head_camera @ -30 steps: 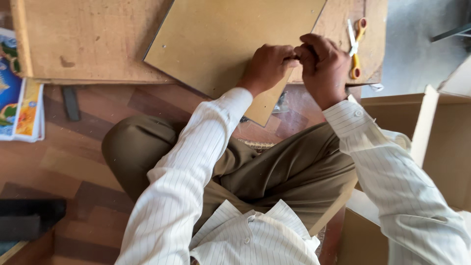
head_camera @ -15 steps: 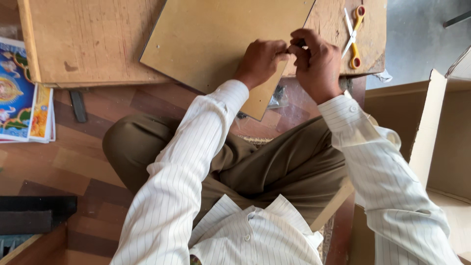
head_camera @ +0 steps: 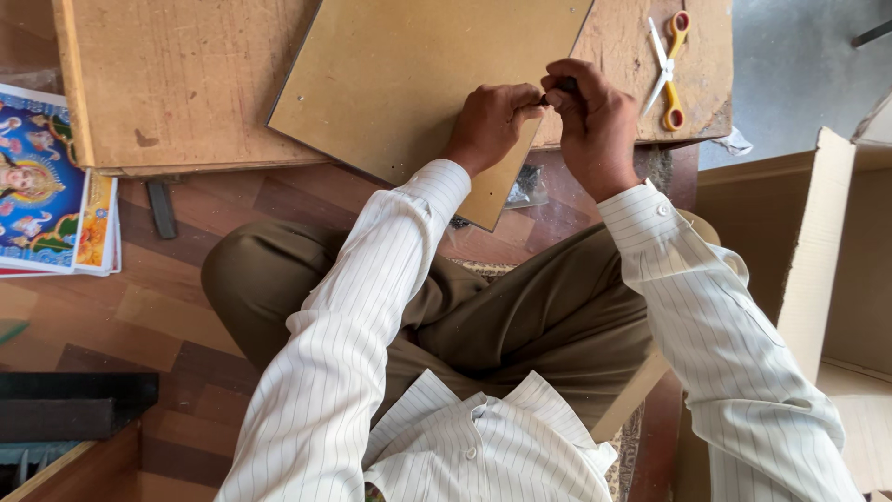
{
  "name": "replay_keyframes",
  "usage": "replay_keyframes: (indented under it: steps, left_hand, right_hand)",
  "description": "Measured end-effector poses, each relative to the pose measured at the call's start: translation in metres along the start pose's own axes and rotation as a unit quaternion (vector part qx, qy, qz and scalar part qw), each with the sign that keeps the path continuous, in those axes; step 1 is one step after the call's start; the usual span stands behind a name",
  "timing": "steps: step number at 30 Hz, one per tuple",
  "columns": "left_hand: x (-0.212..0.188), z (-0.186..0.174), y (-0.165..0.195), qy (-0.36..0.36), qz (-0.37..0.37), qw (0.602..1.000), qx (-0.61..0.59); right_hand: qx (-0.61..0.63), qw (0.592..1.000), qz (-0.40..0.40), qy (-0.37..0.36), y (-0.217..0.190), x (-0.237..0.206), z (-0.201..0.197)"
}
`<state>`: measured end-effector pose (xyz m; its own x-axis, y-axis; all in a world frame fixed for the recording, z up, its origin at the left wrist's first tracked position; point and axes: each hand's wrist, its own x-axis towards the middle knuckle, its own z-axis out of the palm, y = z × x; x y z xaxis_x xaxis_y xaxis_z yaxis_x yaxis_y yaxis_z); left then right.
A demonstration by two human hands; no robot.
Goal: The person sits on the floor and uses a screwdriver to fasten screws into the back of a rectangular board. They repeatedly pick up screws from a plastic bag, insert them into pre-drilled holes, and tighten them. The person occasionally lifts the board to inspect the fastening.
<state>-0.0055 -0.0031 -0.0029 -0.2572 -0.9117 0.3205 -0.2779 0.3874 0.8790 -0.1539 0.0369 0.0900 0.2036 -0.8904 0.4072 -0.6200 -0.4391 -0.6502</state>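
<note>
A person in a striped shirt sits cross-legged on a wood-patterned floor, both hands working at the right edge of a tan hardboard sheet (head_camera: 409, 84). Compared with half a second ago, the hands have barely shifted; the sheet stays tilted across one low wooden board (head_camera: 177, 84). The left hand (head_camera: 491, 121) rests curled on the sheet's edge, fingers pressed together. The right hand (head_camera: 595, 116) pinches a small dark tool (head_camera: 560, 86) against that edge. Farther off lies one pair of yellow-handled scissors (head_camera: 669, 70) on the board. One stack of colourful prints (head_camera: 46, 186) lies at left, one open cardboard box (head_camera: 827, 251) at right.
</note>
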Motion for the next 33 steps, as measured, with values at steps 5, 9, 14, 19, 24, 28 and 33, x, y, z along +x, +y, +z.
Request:
replay_keyframes:
  steps: [5, 9, 14, 19, 24, 28, 33]
  left_hand:
    - [0.000, 0.007, -0.004, 0.025, 0.028, 0.998, -0.049]
    - [-0.003, 0.006, -0.008, 0.019, 0.016, 0.999, -0.031]
    - [-0.003, 0.006, -0.005, 0.033, 0.017, 0.999, -0.018]
    - [-0.002, 0.001, -0.004, -0.003, 0.001, 1.000, 0.023]
    - [-0.005, 0.002, -0.006, 0.009, 0.002, 0.999, 0.038]
    - [-0.003, 0.005, -0.005, 0.028, 0.017, 0.999, -0.030]
    - [-0.003, 0.003, -0.006, 0.029, -0.002, 0.999, -0.044]
  right_hand:
    - [-0.053, 0.998, -0.011, 0.030, 0.007, -0.001, 0.001]
    - [-0.037, 0.997, 0.018, 0.068, 0.009, -0.003, 0.009]
    - [-0.054, 0.995, 0.026, 0.085, 0.002, -0.001, 0.014]
    - [-0.024, 0.995, -0.091, 0.030, -0.003, -0.004, 0.003]
    - [-0.054, 0.998, -0.032, 0.015, 0.005, -0.004, 0.000]
    - [-0.111, 0.994, -0.005, 0.023, 0.011, -0.001, -0.001]
    - [-0.077, 0.995, 0.005, 0.070, 0.011, -0.004, 0.008]
